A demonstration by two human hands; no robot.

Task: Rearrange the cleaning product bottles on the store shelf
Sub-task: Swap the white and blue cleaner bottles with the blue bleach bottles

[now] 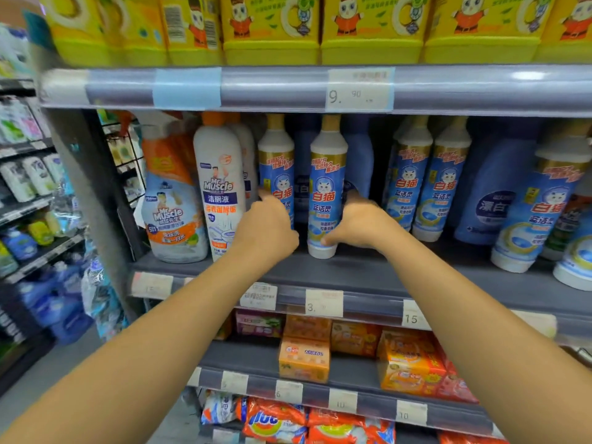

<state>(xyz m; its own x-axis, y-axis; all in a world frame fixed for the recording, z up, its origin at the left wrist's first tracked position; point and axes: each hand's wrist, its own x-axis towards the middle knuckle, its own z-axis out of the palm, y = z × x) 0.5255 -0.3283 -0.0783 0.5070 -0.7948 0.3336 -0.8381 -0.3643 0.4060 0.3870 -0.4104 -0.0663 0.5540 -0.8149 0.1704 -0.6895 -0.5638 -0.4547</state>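
Note:
On the middle grey shelf point(352, 270) stand white-and-blue cleaner bottles with tan caps. My left hand point(266, 229) wraps around the lower part of one such bottle point(277, 165), next to a white Mr Muscle bottle point(221, 187). My right hand point(355, 222) grips the right side of a second blue-label bottle point(326, 187), which stands upright at the shelf front. Two more of the same bottles point(426, 181) stand to the right, and another point(538, 203) further right.
An orange Mr Muscle spray bottle point(173, 200) stands at the left end. Plain blue bottles point(493, 187) fill the back row. Yellow packs point(368, 27) sit above, orange soap boxes point(304, 357) below. Another aisle's shelves point(28, 187) lie to the left.

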